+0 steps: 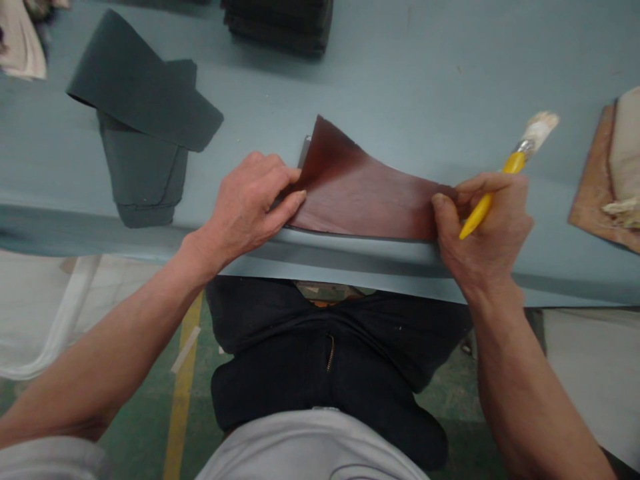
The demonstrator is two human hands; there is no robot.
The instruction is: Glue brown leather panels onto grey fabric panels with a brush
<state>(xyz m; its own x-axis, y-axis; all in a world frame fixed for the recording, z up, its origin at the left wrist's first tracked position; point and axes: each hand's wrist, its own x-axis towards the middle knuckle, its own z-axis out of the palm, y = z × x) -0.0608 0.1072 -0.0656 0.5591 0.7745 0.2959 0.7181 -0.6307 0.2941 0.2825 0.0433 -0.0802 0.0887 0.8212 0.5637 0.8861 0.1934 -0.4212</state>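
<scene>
Left hand (255, 200): thumb and fingers pinching the near-left edge of a glossy reddish-brown, curved-sided, leather-like sheet (370, 193).
Right hand (487, 227): thumb and forefinger pinching its right end; also carrying a yellow-handled, pale-bristled brush (513, 163), bristles pointing away from the person and rightward.
Sheet: directly between both hands, at the desk's (400, 80) near edge; long axis left to right, one corner peaking away beside the left hand, neither hand nearer.
Behind that corner: narrow grey edge (303, 152), unidentifiable from here.
Beyond, left: overlapping dark-green flat strips (145, 180).
Far side: black layered stack (280, 20).
Far right: brown flat board (590, 180) bearing a whitish object (627, 147).
In the way: the brush, crowding the right hand's grip.
</scene>
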